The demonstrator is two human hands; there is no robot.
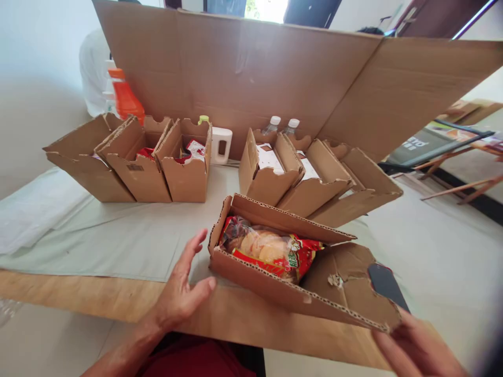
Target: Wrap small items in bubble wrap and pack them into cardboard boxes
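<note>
An open cardboard box lies on the table in front of me, holding a red snack bag of biscuits. My left hand hovers just left of the box with fingers stretched out, holding nothing. My right hand is at the lower right, under the box's torn flap, and grips a dark flat phone-like object; most of its fingers are hidden.
Three open boxes stand at the back left, three more at the back right, some with packets inside. An orange bottle, a white jug and two water bottles stand before a big cardboard sheet. A pale cloth covers the wooden table.
</note>
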